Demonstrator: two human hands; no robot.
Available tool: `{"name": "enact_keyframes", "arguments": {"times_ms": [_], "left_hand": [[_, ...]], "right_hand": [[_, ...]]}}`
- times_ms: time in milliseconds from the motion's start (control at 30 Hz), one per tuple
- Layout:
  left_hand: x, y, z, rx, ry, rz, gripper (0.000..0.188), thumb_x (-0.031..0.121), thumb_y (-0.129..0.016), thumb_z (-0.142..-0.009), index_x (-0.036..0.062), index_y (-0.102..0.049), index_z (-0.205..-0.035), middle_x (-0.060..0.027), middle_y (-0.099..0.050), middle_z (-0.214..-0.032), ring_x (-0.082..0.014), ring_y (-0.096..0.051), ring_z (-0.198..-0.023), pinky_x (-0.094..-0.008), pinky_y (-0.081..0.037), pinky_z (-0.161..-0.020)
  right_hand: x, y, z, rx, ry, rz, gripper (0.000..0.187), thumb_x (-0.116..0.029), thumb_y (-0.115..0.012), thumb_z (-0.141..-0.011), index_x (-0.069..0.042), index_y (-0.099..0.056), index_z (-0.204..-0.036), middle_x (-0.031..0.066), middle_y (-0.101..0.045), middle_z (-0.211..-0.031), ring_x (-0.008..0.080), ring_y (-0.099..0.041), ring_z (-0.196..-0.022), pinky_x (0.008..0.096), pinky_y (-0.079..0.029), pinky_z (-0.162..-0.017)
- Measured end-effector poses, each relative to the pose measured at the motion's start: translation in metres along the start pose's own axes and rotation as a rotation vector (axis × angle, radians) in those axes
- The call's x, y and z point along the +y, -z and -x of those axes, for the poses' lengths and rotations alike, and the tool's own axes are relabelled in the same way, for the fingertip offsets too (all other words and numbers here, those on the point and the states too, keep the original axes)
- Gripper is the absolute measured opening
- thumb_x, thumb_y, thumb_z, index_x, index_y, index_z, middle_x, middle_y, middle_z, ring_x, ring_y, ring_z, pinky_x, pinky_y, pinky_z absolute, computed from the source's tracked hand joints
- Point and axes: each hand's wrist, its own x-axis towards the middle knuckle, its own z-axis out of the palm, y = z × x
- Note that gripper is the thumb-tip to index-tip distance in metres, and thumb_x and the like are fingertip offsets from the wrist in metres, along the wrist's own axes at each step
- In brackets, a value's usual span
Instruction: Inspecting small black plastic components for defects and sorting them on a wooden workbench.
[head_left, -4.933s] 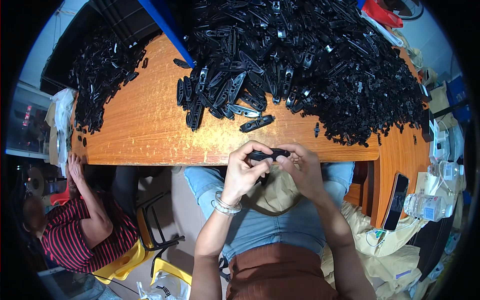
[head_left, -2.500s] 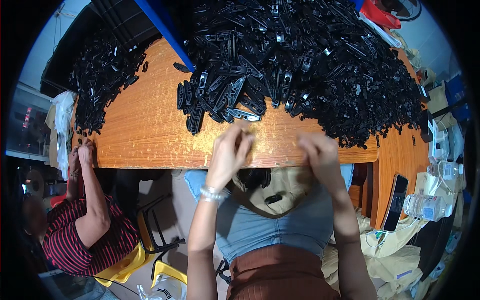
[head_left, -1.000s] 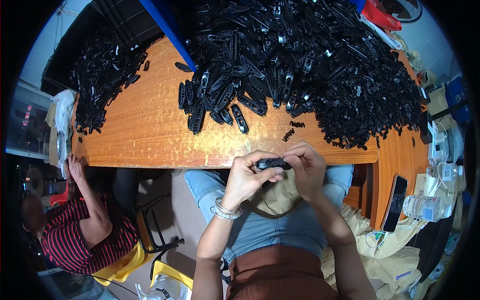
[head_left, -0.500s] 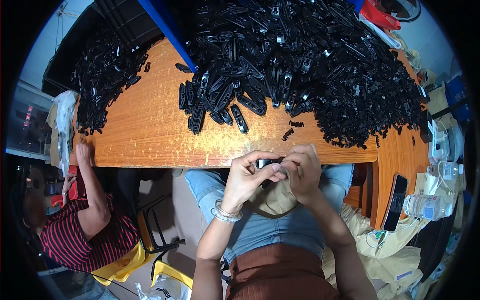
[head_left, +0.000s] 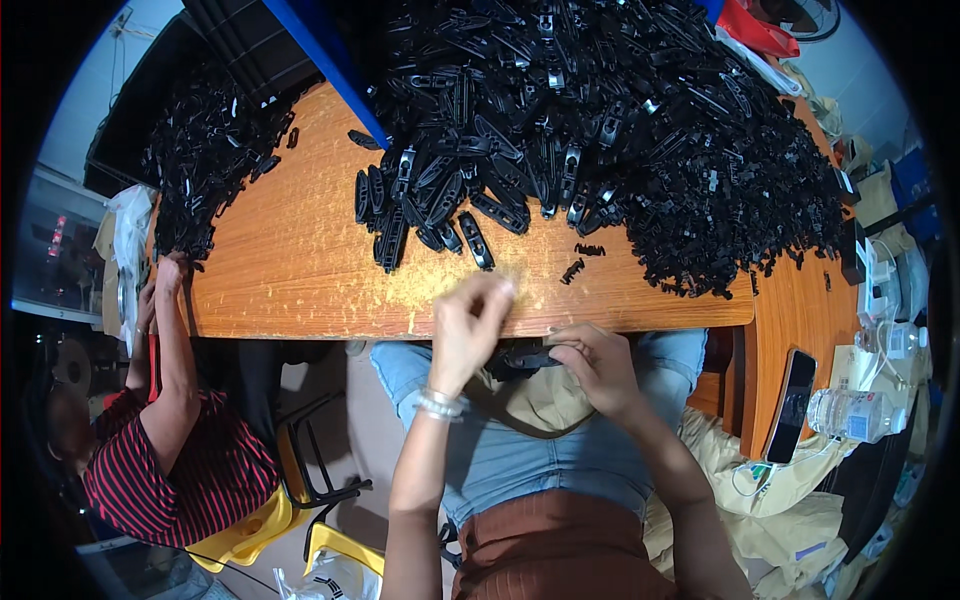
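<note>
My left hand (head_left: pixel 468 330) is over the table's front edge, its fingers smeared by motion, so their grip does not show. Just beyond it lies a long black plastic clip-like part (head_left: pixel 476 240) at the near end of the big heap. Over my lap, my right hand (head_left: pixel 597 368) has its fingers curled together; what they pinch, if anything, is hidden. Beside those fingertips, dark plastic pieces (head_left: pixel 522 362) rest on a tan cloth (head_left: pixel 548 402) across my thighs. Two small black toothed pieces (head_left: pixel 573 271) lie on the tabletop ahead of my right hand.
A large heap of long black parts (head_left: pixel 500 130) covers the far table, with smaller black pieces (head_left: pixel 720 210) heaped to the right. A blue panel (head_left: pixel 335 75) stands at the left. A co-worker in a striped shirt (head_left: pixel 180 465) sits left; a phone (head_left: pixel 792 405) lies right.
My hands were together over my lap around a shiny-faced black part. My left hand has moved away, up and left over the table edge; my right hand has dropped slightly.
</note>
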Motion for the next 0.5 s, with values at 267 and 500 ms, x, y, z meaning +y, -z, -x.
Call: {"name": "enact_keyframes", "arguments": {"times_ms": [267,500], "left_hand": [[-0.007,-0.003,-0.042,0.352,-0.15,-0.623,0.033,0.028,-0.071,-0.075,-0.0019,-0.059,-0.081,-0.0182,-0.061,-0.076,-0.0375,-0.059,-0.062,-0.0444,-0.045,-0.057],[-0.004,-0.005,0.007,0.065,-0.066,0.06,0.019,-0.001,-0.065,-0.081,-0.0007,-0.055,-0.096,-0.004,-0.063,-0.081,-0.0083,-0.059,-0.068,-0.0219,-0.048,-0.059]], "right_hand": [[0.003,0.019,-0.061,0.269,0.483,0.796,0.014,0.001,-0.059,-0.078,-0.002,-0.062,-0.092,0.0114,-0.057,-0.087,0.0291,-0.056,-0.076,0.0363,-0.046,-0.064],[-0.004,0.017,-0.048,0.263,0.606,0.573,0.016,0.004,-0.065,-0.074,-0.001,-0.061,-0.089,0.0109,-0.058,-0.085,0.0286,-0.056,-0.075,0.0362,-0.046,-0.063]]}}
